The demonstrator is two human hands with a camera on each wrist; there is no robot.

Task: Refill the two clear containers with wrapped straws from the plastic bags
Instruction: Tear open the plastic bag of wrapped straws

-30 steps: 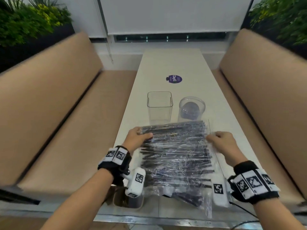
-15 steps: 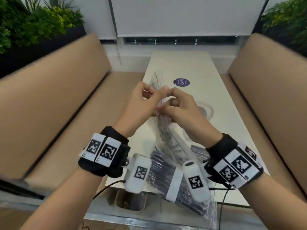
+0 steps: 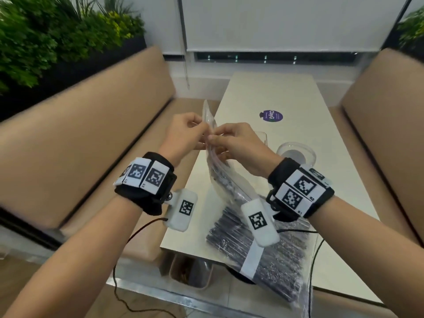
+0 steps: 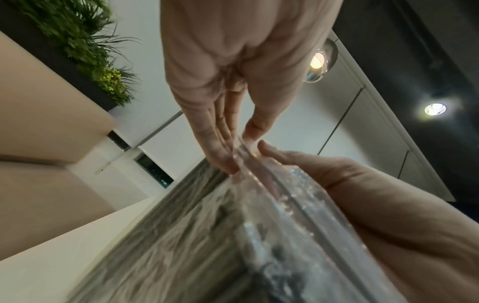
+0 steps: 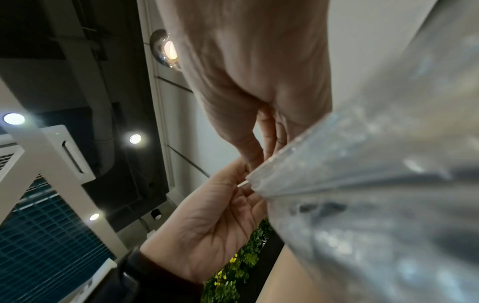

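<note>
A clear plastic bag (image 3: 221,180) of dark wrapped straws stands on end above the table. My left hand (image 3: 205,132) and right hand (image 3: 213,139) pinch its top strip from either side, fingertips almost touching. In the left wrist view the left hand's fingers (image 4: 225,151) press the bag's sealed edge (image 4: 261,184) against the thumb. The right wrist view shows the right hand (image 5: 259,155) pinching the bag's corner (image 5: 362,184). A second bag of straws (image 3: 270,253) lies flat at the near table edge. The round clear container (image 3: 296,152) stands right of my hands. The square one (image 3: 263,137) is mostly hidden.
The long white table (image 3: 263,92) runs away from me between two tan benches (image 3: 91,134) (image 3: 390,111). A purple sticker (image 3: 271,115) sits farther up the table. A small bin (image 3: 190,271) stands under the near edge. Cables hang from both wrists.
A second ago both hands held the bag flat on the table. They have lifted one bag upright and brought their fingertips together at its top edge; since half a second ago little differs.
</note>
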